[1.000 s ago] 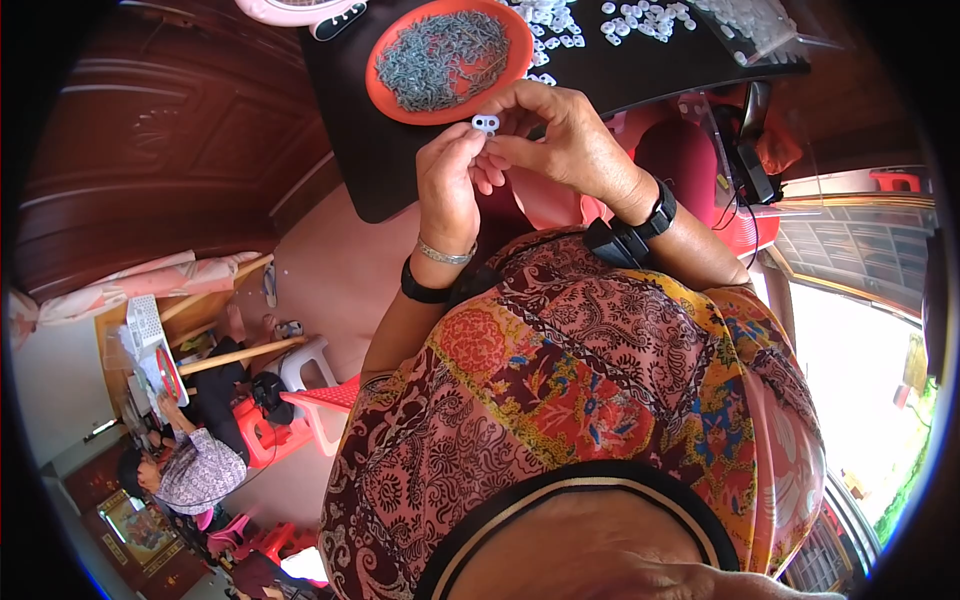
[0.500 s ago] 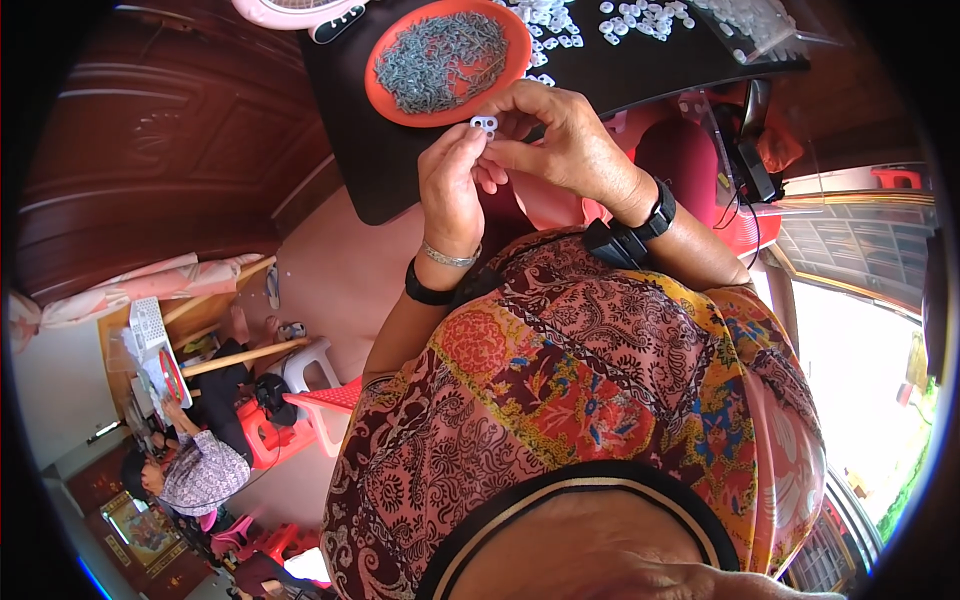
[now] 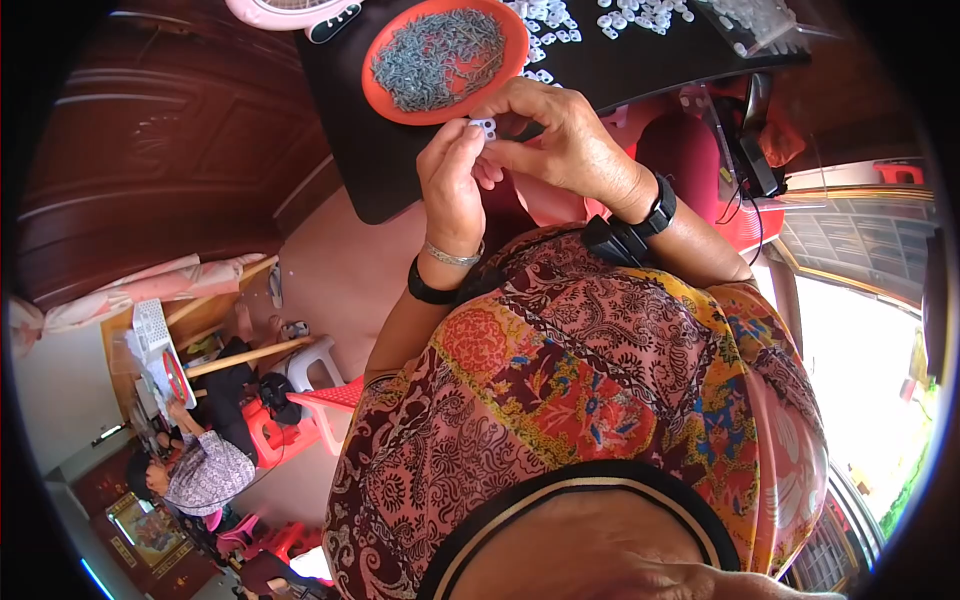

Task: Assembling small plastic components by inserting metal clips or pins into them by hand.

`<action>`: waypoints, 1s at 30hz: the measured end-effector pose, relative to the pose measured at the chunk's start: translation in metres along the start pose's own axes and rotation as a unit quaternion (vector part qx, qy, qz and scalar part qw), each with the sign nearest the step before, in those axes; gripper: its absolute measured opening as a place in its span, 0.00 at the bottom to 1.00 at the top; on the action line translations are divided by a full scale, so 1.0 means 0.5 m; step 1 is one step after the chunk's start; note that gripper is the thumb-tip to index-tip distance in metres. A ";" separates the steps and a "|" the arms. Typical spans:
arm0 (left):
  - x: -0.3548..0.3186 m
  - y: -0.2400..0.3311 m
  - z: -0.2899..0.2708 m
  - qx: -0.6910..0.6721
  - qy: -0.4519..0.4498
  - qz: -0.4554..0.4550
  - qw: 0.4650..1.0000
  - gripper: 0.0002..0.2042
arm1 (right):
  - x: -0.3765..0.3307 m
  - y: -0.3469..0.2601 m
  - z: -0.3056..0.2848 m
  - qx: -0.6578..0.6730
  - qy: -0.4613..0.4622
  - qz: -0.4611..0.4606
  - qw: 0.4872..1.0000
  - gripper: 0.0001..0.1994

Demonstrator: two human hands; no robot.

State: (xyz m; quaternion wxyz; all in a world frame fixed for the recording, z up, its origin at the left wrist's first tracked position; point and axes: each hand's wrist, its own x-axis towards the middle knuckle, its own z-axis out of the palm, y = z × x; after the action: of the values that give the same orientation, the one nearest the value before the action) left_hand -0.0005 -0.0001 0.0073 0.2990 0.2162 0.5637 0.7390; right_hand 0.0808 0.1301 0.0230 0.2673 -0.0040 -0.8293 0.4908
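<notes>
A small white plastic piece with holes [image 3: 488, 127] is pinched between the thumb and fingers of my left hand [image 3: 452, 185], just below the near rim of an orange plate [image 3: 375, 98]. Close against it from the right comes my right hand [image 3: 568, 140], thumb and fingertips bent together at the piece's edge. Whatever those fingertips hold is hidden. Small grey metal screws [image 3: 435, 60] lie heaped in the plate.
On the black table [image 3: 365, 170], loose white plastic pieces [image 3: 548, 25] and white round parts [image 3: 645, 15] lie beyond my right hand, beside a clear bag [image 3: 755, 20]. A pink-rimmed object [image 3: 290, 12] stands far left. Another person [image 3: 210, 470] sits at lower left.
The white piece has tilted slightly between my fingers. Both hands stay almost in place; the whole view has shifted a little.
</notes>
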 end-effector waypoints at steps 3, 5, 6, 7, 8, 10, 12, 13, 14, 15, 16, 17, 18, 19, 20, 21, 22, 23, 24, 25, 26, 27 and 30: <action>-0.002 0.002 0.004 0.013 0.021 0.010 1.000 0.11 | 0.001 0.005 0.006 -0.040 0.014 -0.037 0.998 0.16; -0.001 0.002 0.006 0.023 0.029 0.010 0.999 0.11 | 0.001 -0.001 0.009 -0.050 0.018 -0.043 0.998 0.16; -0.001 0.001 0.006 0.026 0.029 0.010 0.999 0.11 | 0.001 -0.004 0.010 -0.059 0.021 -0.050 0.997 0.16; -0.001 0.000 0.006 0.029 0.030 0.011 0.999 0.12 | 0.001 -0.004 0.010 -0.059 0.021 -0.050 0.997 0.16; -0.002 0.000 0.006 0.029 0.030 0.011 0.999 0.12 | 0.002 -0.004 0.011 -0.072 0.024 -0.065 0.995 0.16; -0.006 0.001 0.005 0.000 0.029 0.020 0.999 0.12 | 0.000 -0.004 0.011 -0.084 0.027 -0.079 0.993 0.16; -0.006 0.001 0.004 -0.016 0.022 0.025 0.999 0.13 | -0.002 -0.004 0.012 -0.063 0.020 -0.063 0.996 0.16; -0.006 0.001 0.003 -0.034 0.016 0.030 0.999 0.13 | -0.003 -0.003 0.014 -0.063 0.021 -0.063 0.996 0.16; -0.006 0.003 0.003 -0.033 0.016 0.030 0.999 0.13 | -0.003 -0.001 0.016 -0.054 0.026 -0.066 0.996 0.15; -0.008 0.005 0.004 -0.028 0.020 0.029 0.999 0.13 | -0.004 0.000 0.017 -0.044 0.031 -0.070 0.996 0.15; -0.009 0.006 0.005 -0.022 0.024 0.030 0.999 0.13 | -0.004 0.001 0.017 -0.044 0.031 -0.070 0.996 0.15; -0.010 0.006 0.003 -0.021 0.025 0.029 0.999 0.13 | -0.006 0.001 0.017 -0.044 0.023 -0.063 0.997 0.14; -0.011 0.004 0.001 -0.021 0.024 0.029 0.999 0.13 | -0.007 0.001 0.017 -0.044 0.015 -0.055 0.997 0.14; -0.011 0.003 0.000 -0.022 0.024 0.029 0.999 0.13 | -0.007 0.001 0.017 -0.044 0.015 -0.055 0.997 0.14; -0.012 0.005 0.001 -0.021 0.024 0.028 0.999 0.13 | -0.008 0.001 0.017 -0.036 0.012 -0.056 0.998 0.13; -0.014 0.007 0.003 -0.014 0.025 0.036 0.999 0.13 | -0.008 0.002 0.018 -0.028 0.009 -0.057 0.998 0.12; -0.015 0.008 0.004 -0.008 0.027 0.043 0.999 0.13 | -0.008 0.003 0.018 -0.028 0.009 -0.057 0.998 0.12; -0.015 0.008 0.003 -0.007 0.026 0.042 0.999 0.13 | -0.008 0.005 0.018 -0.035 0.008 -0.063 0.997 0.12; -0.016 0.008 0.002 -0.007 0.023 0.043 0.999 0.13 | -0.008 0.006 0.018 -0.043 0.006 -0.069 0.997 0.11; -0.017 0.007 0.001 -0.007 0.020 0.044 0.999 0.13 | -0.008 0.005 0.018 -0.042 0.006 -0.068 0.997 0.11; -0.018 0.009 0.003 -0.006 0.020 0.043 0.999 0.13 | -0.007 0.003 0.018 -0.035 0.008 -0.075 0.996 0.10; -0.019 0.013 0.006 0.003 0.025 0.043 0.999 0.13 | -0.008 0.002 0.018 -0.028 0.011 -0.083 0.996 0.10; -0.021 0.015 0.006 0.010 0.027 0.038 0.999 0.13 | -0.010 0.004 0.019 -0.062 0.007 -0.087 0.994 0.09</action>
State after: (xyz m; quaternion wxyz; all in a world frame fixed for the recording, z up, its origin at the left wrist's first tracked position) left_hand 0.0077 -0.0069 0.0155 0.2533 0.2198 0.5705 0.7497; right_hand 0.0802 0.1223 0.0155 0.3136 0.0481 -0.8536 0.4131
